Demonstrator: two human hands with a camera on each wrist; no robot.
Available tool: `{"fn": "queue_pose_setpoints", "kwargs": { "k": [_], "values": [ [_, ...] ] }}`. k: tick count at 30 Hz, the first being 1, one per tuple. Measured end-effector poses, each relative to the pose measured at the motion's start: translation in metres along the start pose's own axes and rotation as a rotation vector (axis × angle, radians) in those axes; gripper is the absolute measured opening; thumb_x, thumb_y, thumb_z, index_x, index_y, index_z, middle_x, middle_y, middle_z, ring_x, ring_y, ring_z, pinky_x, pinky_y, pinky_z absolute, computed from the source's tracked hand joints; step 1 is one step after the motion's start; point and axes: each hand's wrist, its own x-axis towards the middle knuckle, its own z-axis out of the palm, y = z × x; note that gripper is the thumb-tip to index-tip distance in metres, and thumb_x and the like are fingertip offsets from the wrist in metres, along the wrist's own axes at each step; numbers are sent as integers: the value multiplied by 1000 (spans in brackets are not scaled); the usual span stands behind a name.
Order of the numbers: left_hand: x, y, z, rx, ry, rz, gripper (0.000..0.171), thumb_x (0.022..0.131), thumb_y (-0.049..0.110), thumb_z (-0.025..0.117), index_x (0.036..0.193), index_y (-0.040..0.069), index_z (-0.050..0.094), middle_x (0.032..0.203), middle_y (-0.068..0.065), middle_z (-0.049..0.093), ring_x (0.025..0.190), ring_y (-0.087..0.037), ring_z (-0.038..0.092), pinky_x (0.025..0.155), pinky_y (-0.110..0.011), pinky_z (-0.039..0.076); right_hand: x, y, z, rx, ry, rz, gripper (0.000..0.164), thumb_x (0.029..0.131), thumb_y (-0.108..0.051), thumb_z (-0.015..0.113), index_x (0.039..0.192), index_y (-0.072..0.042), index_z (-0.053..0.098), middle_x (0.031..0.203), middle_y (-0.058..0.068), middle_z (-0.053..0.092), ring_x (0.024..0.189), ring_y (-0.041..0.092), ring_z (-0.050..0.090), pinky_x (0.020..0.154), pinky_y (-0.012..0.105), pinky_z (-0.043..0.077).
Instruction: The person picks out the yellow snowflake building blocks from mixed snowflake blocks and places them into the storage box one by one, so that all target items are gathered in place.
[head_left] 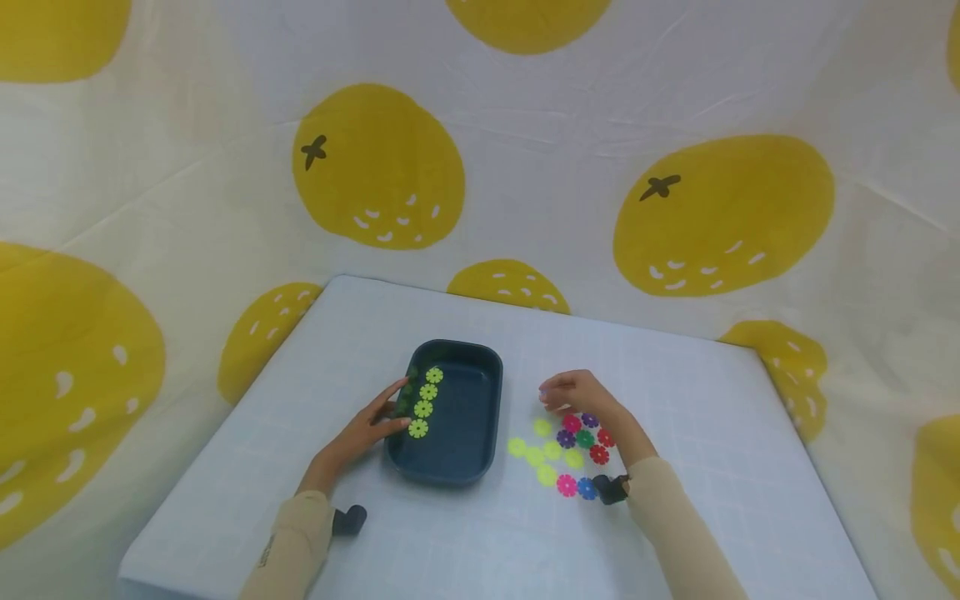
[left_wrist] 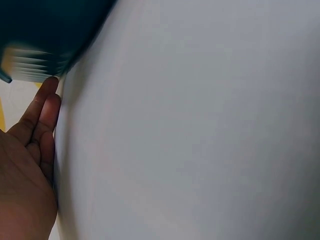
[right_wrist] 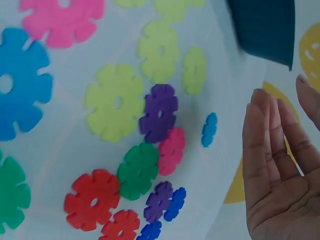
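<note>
Four yellow-green flower-shaped plastic discs already sit in a row along the left wall of the dark blue rectangular plastic tray, so the sorting looks well begun. The left hand lies against the tray's left rim, fingers straight and relaxed, touching the rim near the lowest disc, clamped on nothing. Over on the other side, the right hand hovers above the far edge of the loose pile of coloured flower discs on the pale blue cloth-covered surface; the wrist view shows its fingers straight and together, palm bare, so the grip there holds nothing. Left to do, by my reckoning: several more yellow-green discs lie on the surface just right of the tray, mixed beside pink, purple, green, red and blue ones.
</note>
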Motion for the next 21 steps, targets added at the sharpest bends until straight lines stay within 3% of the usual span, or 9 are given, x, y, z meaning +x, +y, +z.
{"fn": "queue_pose_setpoints", "kwargs": {
  "k": [4,8,13,21],
  "values": [
    [0,1,0,2,-3,13,73,95,42,65,154,49,22,165,-10,20,146,-40,29,119,-62,18,-9,9,6,-141,-17,-69,37,91,-12,70,126,-5,66,107,13,65,92,24,62,80,36,59],
    [-1,2,0,4,-1,26,73,95,40,65,154,48,22,164,-11,22,145,-40,30,120,-61,19,-12,19,11,-210,-23,-63,40,88,-10,73,127,-15,67,108,9,62,93,21,56,75,31,55],
    [-1,2,-1,5,2,32,74,95,40,65,155,46,22,164,-11,21,144,-40,30,120,-60,19,-12,31,13,-244,-24,-65,44,87,-10,74,128,-23,66,112,3,61,95,19,56,78,31,56],
    [-1,1,1,16,9,10,74,94,42,66,154,49,22,164,-12,23,144,-40,30,120,-60,19,-10,37,11,-243,-66,-76,47,88,-12,75,131,-27,65,111,3,58,93,19,55,78,31,55]
  ]
}}
